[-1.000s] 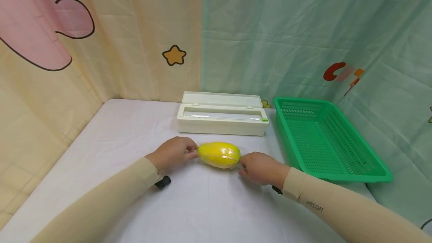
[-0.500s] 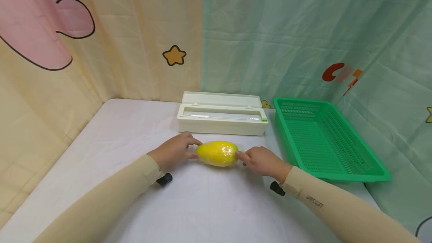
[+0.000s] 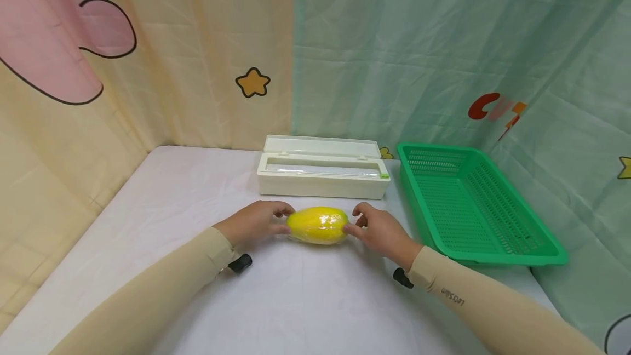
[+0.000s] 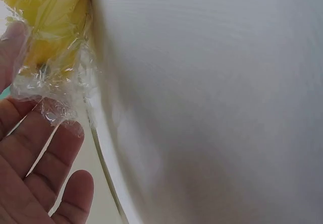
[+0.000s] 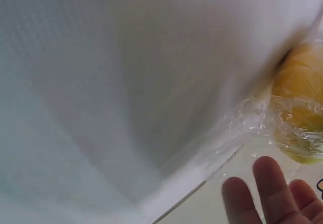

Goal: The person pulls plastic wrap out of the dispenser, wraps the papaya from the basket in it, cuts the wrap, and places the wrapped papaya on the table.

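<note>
A long yellow fruit (image 3: 317, 225) wrapped in clear cling film lies on the white table between my two hands. My left hand (image 3: 258, 221) is at its left end; in the left wrist view the thumb (image 4: 14, 42) touches the wrapped side, and loose film (image 4: 50, 90) falls over the fingertips. At the other end my right hand (image 3: 382, 233) has its thumb at the fruit's tip and its fingers raised off it. The right wrist view shows straight fingers (image 5: 272, 183) beside the crinkled film (image 5: 257, 113) that sticks out from the fruit.
Behind the fruit stands a white cling film dispenser (image 3: 322, 186), its lid raised and a film roll inside, with a green slider (image 3: 384, 176) at its right. To the right is a green perforated basket (image 3: 434, 218). Printed curtains rise behind the white-covered table (image 3: 197, 179).
My right hand has let go of the film at the right end and its fingers have lifted and spread. My left fingers have loosened from their closer grip at the left end. The fruit barely shifts.
</note>
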`<state>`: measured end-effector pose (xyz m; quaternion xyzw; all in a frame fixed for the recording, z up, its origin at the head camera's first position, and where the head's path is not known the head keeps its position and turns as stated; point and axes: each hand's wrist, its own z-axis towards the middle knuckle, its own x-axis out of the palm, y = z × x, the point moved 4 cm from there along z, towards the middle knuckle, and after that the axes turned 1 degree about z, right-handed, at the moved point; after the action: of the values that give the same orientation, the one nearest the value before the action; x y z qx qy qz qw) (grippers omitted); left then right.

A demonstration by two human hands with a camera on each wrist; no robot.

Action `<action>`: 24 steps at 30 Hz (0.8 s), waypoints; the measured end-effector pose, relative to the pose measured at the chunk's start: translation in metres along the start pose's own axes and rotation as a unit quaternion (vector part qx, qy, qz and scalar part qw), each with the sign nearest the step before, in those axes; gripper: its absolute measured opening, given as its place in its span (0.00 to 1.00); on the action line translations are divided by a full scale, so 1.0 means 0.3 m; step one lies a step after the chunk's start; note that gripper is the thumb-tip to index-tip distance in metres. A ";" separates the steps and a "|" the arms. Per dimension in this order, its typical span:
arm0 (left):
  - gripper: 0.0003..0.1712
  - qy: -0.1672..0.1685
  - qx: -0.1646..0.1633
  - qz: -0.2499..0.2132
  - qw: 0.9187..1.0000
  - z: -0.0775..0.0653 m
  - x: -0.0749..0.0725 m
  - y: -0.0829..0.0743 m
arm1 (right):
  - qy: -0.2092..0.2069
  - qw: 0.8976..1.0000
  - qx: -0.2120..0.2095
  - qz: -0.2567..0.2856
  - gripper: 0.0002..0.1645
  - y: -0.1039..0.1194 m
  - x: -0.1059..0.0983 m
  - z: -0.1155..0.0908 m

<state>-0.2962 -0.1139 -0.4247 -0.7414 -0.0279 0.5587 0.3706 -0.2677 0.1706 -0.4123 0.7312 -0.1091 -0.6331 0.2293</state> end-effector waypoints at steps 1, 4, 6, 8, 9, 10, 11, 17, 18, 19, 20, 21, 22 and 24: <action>0.23 0.000 -0.001 -0.001 1.000 0.000 0.000 0.000 | -0.001 1.000 -0.005 0.001 0.29 0.001 0.002 0.001; 0.23 0.000 -0.002 0.000 1.000 0.002 0.002 0.003 | -0.007 1.000 -0.028 0.004 0.38 0.006 0.005 0.001; 0.23 0.000 -0.002 0.002 1.000 0.003 0.004 0.006 | -0.012 0.999 -0.049 0.003 0.39 0.009 0.006 0.000; 0.23 0.000 -0.003 0.003 1.000 0.005 0.006 0.009 | -0.015 0.998 -0.066 0.003 0.38 0.010 0.005 -0.001; 0.23 0.001 -0.002 0.004 1.000 0.006 0.006 0.010 | -0.014 0.997 -0.072 0.005 0.37 0.009 0.006 0.000; 0.23 0.001 0.000 0.005 1.000 0.007 0.007 0.010 | -0.013 0.997 -0.077 0.009 0.35 0.008 0.007 0.000; 0.24 0.002 -0.001 0.004 1.000 0.007 0.007 0.011 | -0.012 0.997 -0.081 0.013 0.34 0.007 0.008 0.000; 0.24 0.005 0.002 0.000 1.000 0.005 0.006 0.010 | -0.001 0.996 -0.076 0.041 0.32 -0.002 0.011 0.004; 0.24 0.005 0.003 -0.001 1.000 0.006 0.006 0.010 | 0.000 0.996 -0.075 0.042 0.33 -0.004 0.012 0.005; 0.25 0.006 0.002 -0.003 1.000 0.006 0.006 0.011 | 0.002 0.996 -0.074 0.044 0.33 -0.007 0.013 0.006; 0.25 0.007 0.000 -0.003 1.000 0.006 0.007 0.012 | 0.003 0.996 -0.076 0.046 0.33 -0.010 0.014 0.007; 0.25 0.009 -0.002 -0.005 1.000 0.007 0.008 0.014 | 0.004 0.996 -0.079 0.047 0.33 -0.012 0.016 0.008; 0.25 0.011 -0.004 -0.006 1.000 0.007 0.008 0.015 | 0.005 0.996 -0.081 0.048 0.33 -0.015 0.018 0.009; 0.25 0.013 -0.005 -0.006 1.000 0.007 0.010 0.017 | 0.004 0.995 -0.093 0.042 0.35 -0.017 0.021 0.009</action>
<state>-0.2988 -0.1150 -0.4302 -0.7499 -0.0302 0.5468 0.3710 -0.2701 0.1717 -0.4205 0.7041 -0.0799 -0.6274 0.3229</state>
